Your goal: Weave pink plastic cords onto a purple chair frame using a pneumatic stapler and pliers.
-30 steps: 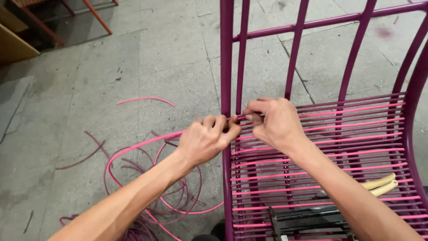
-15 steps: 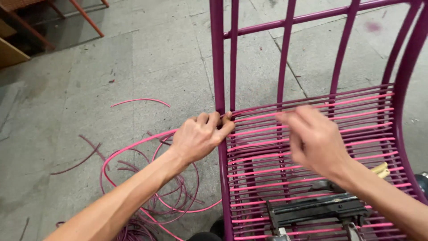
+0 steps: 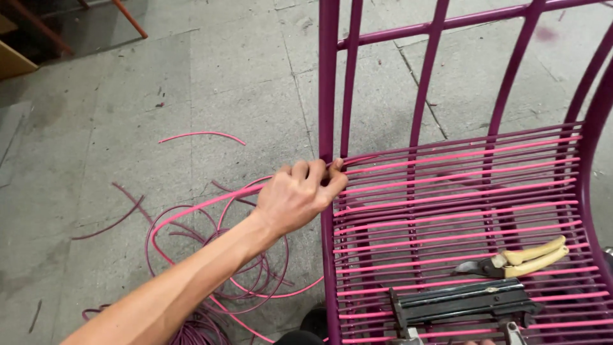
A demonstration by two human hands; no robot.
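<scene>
The left hand (image 3: 299, 195) is blocking the frame's (image 3: 328, 96) left rail where the cord (image 3: 211, 203) is meeting it. Bare floor (image 3: 211, 83) is lying open beyond. Loose cord is cluttering the floor below the arm. On the seat, cutters (image 3: 520, 259) and a black tool (image 3: 466, 303) are filling the near corner; the strands (image 3: 460, 185) farther back are lying free.

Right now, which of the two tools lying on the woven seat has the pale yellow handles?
The cutters, lying farther up the seat, with dark blades pointing toward the left hand. The other tool is a black, blocky one nearer the bottom edge.
</scene>
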